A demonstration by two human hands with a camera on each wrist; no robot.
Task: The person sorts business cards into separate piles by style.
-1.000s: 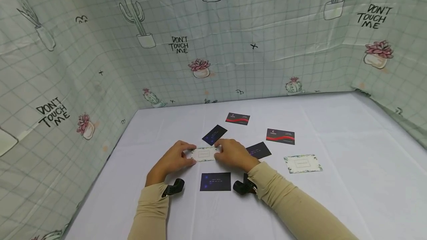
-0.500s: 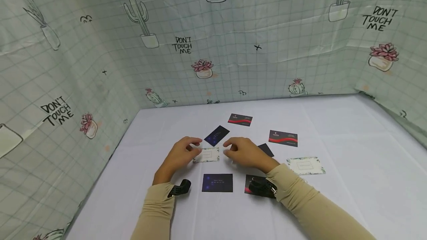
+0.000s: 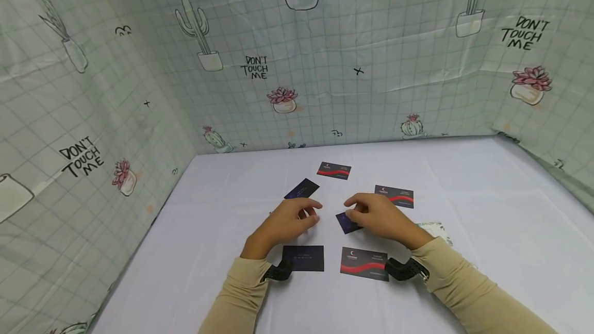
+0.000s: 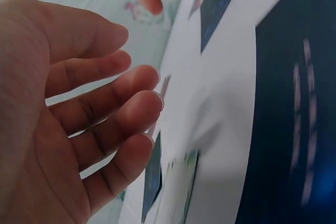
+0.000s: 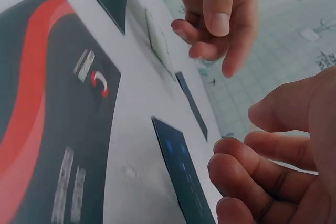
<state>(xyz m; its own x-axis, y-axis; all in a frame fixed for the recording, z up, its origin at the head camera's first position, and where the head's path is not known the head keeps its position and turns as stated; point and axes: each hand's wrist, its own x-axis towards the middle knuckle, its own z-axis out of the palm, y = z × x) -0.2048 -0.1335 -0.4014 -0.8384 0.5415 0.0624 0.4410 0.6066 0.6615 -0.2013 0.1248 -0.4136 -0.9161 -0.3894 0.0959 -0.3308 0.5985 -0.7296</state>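
Several business cards lie scattered on the white table (image 3: 464, 179). My left hand (image 3: 312, 213) hovers low with its fingers relaxed and holds nothing; the left wrist view shows its palm (image 4: 121, 103) empty above a blurred white floral card (image 4: 181, 182). My right hand (image 3: 350, 210) sits just over a small dark blue card (image 3: 345, 224) with its fingers loosely curled (image 5: 252, 145). Whether they touch the card (image 5: 181, 174) I cannot tell. Nearer to me lie a dark blue card (image 3: 303, 257) and a red-wave card (image 3: 364, 263).
Farther back lie a dark blue card (image 3: 301, 188) and two red-wave cards (image 3: 334, 170) (image 3: 394, 196). My right forearm partly hides a white floral card (image 3: 433, 230). Cactus-print cloth walls (image 3: 325, 66) enclose the table on three sides.
Both hands let go of the white floral card and moved right. The right hand now sits over the small dark blue card, and the near red-wave card is uncovered.
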